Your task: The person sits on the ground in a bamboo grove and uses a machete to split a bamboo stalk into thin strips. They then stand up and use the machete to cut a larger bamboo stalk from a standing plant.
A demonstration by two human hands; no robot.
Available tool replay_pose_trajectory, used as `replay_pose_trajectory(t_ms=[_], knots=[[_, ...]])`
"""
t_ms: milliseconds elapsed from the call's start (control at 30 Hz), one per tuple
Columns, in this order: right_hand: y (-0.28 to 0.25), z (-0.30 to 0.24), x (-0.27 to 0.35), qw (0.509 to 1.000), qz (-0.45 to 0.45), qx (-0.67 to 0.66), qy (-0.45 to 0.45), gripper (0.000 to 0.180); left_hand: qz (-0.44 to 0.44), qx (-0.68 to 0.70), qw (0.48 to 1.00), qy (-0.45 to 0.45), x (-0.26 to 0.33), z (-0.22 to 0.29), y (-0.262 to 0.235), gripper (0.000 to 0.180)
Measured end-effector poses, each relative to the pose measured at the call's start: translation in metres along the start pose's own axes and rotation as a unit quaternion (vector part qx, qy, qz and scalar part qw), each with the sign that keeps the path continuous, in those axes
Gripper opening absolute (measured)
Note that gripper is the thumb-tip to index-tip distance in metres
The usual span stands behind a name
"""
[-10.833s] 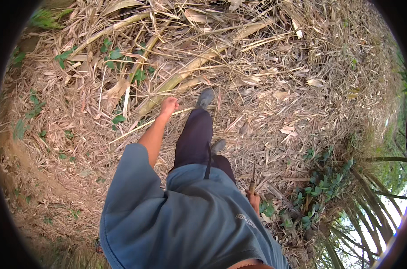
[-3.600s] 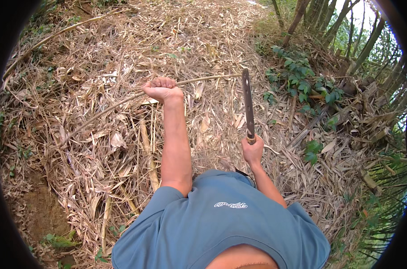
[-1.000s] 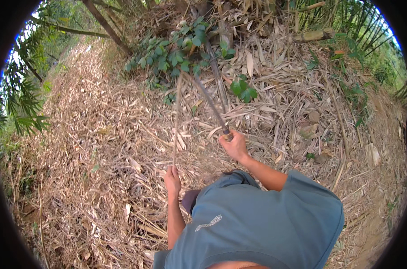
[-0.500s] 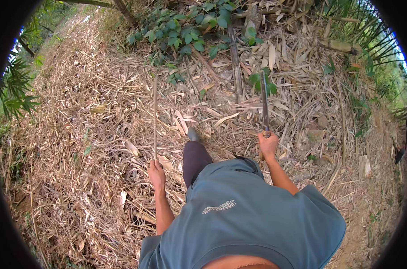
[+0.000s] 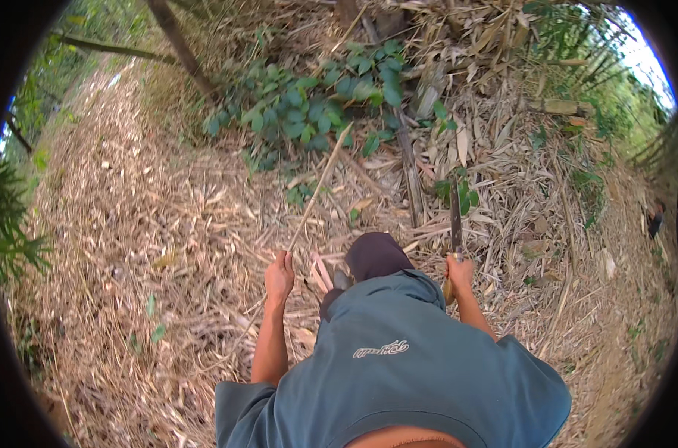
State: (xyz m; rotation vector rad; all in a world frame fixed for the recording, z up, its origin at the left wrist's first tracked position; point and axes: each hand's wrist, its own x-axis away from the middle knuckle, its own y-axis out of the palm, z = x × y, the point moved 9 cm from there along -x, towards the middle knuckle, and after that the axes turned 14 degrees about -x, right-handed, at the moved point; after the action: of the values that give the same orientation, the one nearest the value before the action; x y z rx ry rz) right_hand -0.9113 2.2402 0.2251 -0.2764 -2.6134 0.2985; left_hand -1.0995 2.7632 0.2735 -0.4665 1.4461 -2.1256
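Observation:
A long, thin, pale stick [image 5: 319, 188] slants up and to the right from my left hand [image 5: 279, 276], whose fingers are wrapped round it. Its upper end lies in front of the leafy green plant. My right hand [image 5: 460, 272] is closed round the wooden handle of a machete [image 5: 455, 218]. The dark blade points away from me, beside a small green sprig. Part of the handle shows below my fist. Both hands are in front of my body, well apart from each other.
Dry bamboo leaves [image 5: 152, 224] cover the sloping ground. Ahead stands a low green bush [image 5: 301, 104], with a dark fallen branch [image 5: 410, 168] to its right. A slim trunk [image 5: 178, 45] leans at the upper left. A cut bamboo piece [image 5: 559, 107] lies at the right.
The stick has swung from nearly upright to a slant to the right, and my left hand is higher. A knee has come forward. The machete stays in my right hand.

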Motion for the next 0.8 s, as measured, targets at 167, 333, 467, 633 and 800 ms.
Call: replay_pose_trajectory(t_ms=[167, 333, 467, 633, 800], knots=[[0.006, -0.035, 0.0, 0.983, 0.059, 0.168, -0.04, 0.042, 0.051, -0.009, 0.992, 0.115, -0.114, 0.033, -0.048, 0.025], [0.066, -0.062, -0.038, 0.99, 0.043, 0.118, -0.069, 0.035, 0.09, 0.013, 0.986, 0.141, -0.229, 0.072, -0.076, 0.026], [0.127, -0.095, -0.098, 0.989, 0.056, 0.086, -0.104, 0.028, 0.05, 0.054, 0.99, 0.123, -0.327, 0.097, -0.083, 0.029], [0.229, -0.212, -0.189, 0.987, 0.006, 0.017, -0.157, 0.03, 0.117, 0.047, 0.98, 0.156, -0.435, 0.131, -0.116, 0.028], [0.286, -0.436, -0.24, 0.95, 0.04, -0.078, -0.299, 0.027, 0.102, 0.015, 0.981, 0.164, -0.523, 0.166, -0.142, 0.027]])
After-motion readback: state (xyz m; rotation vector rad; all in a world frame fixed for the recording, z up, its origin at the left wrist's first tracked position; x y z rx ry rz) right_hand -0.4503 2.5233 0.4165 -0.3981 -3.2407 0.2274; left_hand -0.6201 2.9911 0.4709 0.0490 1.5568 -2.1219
